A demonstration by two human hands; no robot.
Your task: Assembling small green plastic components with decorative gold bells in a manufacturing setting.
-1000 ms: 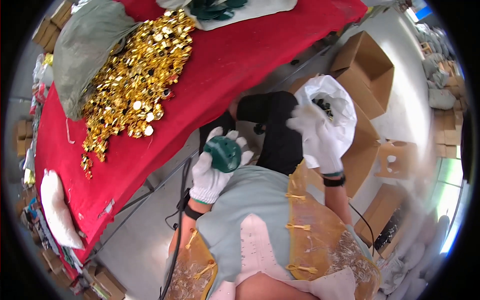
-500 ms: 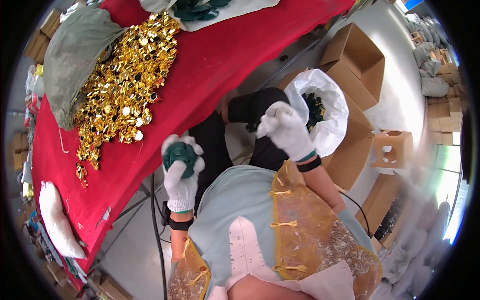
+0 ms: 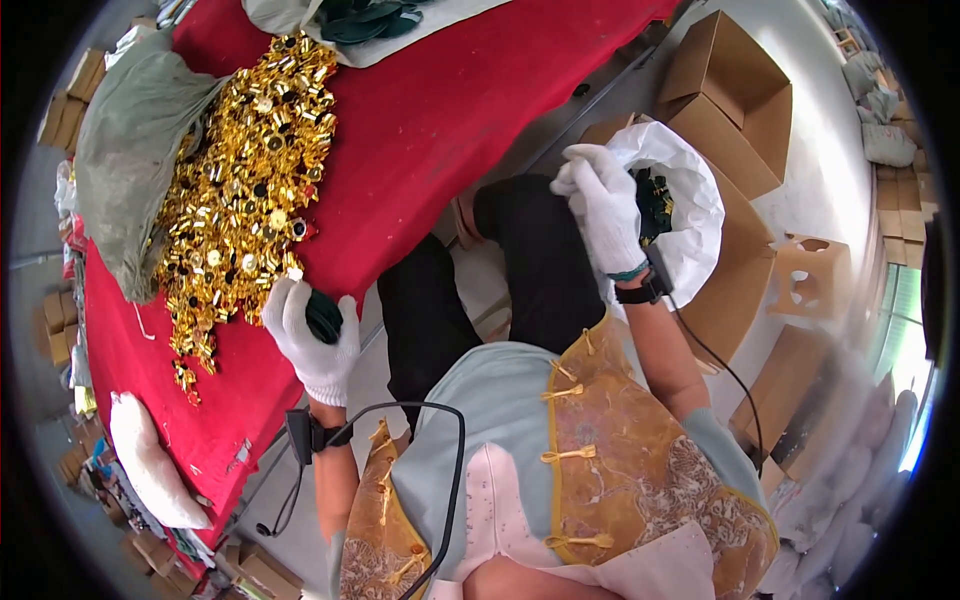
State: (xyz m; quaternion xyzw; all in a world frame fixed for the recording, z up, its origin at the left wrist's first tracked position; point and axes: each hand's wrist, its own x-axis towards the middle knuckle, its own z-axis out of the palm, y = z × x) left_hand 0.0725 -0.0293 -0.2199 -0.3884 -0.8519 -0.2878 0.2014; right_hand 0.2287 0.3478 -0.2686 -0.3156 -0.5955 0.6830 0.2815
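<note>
Left hand [image 3: 312, 343]: half-curled, holding a rounded dark-green piece [image 3: 323, 317]
Right hand [image 3: 604, 205]: hanging bunched by crinkly white bag [image 3: 702, 220] — can't tell if gripping

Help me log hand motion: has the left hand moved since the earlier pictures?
Yes: judged against the heap of gold pieces, the left hand has moved leftward, closer to the heap's lower right edge.

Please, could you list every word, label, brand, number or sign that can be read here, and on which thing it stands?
There is no readable text in this view.
Dark green disc in the left hand: no lettering visible.
Gold-coloured pieces: too small to tell.
Open cardboard box: no lettering visible.
Brown packages at the left edge: too blurred to read.
</note>
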